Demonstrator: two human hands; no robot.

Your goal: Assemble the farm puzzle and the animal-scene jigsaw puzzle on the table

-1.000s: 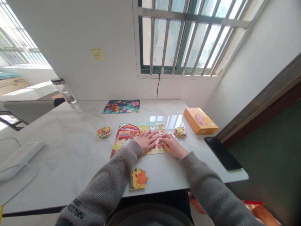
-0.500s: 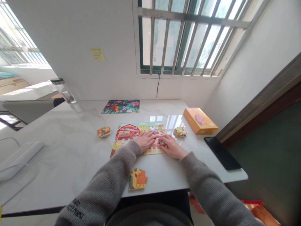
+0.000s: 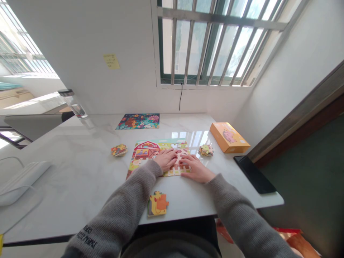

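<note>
A farm jigsaw puzzle (image 3: pixel 141 154) with a red barn lies flat on the white marbled table. My left hand (image 3: pixel 167 159) rests palm down over its middle, fingers stretched to the right. At the puzzle's right part, my right hand (image 3: pixel 195 167) touches the surface with thumb and fingers apart; I see nothing held between them. Both hands hide some of the picture. A small stack of puzzle pieces (image 3: pixel 157 204) sits near the front table edge. Other piles of pieces lie left (image 3: pixel 118 150) and right (image 3: pixel 206 150) of the puzzle.
Behind the farm puzzle lies a dark, colourful picture sheet (image 3: pixel 138 121). An orange box (image 3: pixel 229 138) stands at the back right, with a black phone-like slab (image 3: pixel 254 174) in front of it. A clear bottle (image 3: pixel 73 103) is at the far left, above a white power strip-like object (image 3: pixel 24 181).
My right hand has opened a little, its thumb and fingers moving apart over the puzzle's right part. The left hand has stayed almost in place.
</note>
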